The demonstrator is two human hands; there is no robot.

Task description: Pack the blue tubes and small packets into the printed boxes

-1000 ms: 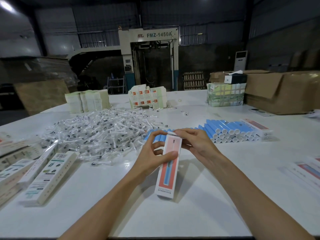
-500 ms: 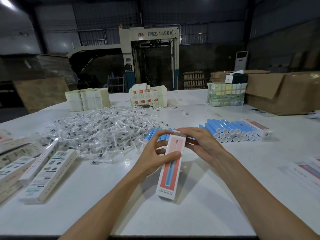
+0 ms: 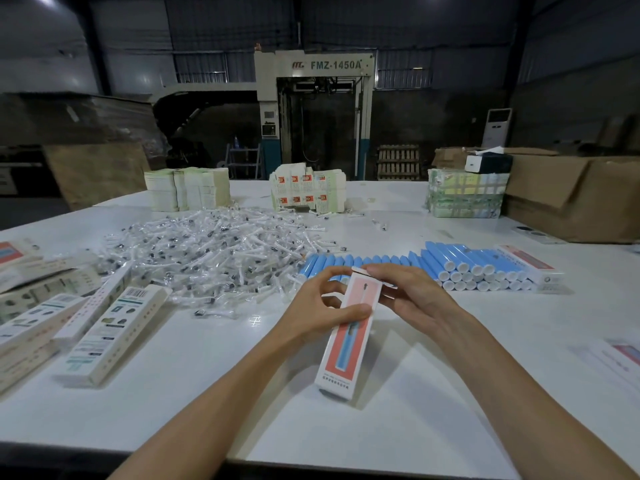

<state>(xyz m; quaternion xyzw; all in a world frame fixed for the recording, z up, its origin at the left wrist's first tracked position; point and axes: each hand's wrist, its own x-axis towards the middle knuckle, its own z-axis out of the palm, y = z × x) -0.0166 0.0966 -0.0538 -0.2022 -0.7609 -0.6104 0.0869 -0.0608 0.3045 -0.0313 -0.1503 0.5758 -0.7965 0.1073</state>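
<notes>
Printed box (image 3: 341, 355), centre frame over the worktop (image 3: 433, 420), runs lengthwise from lower centre up toward the blue tubes (image 3: 467, 265); left grip (image 3: 311, 306) pinches its upper half, right grip (image 3: 415, 299) pinches the far-end flap (image 3: 358, 270) and sits nearer those tubes.

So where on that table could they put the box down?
Bare white table lies between the forearms, and right of the right hand, nearer than the blue tubes. The left is crowded: printed boxes and the packet pile.
</notes>
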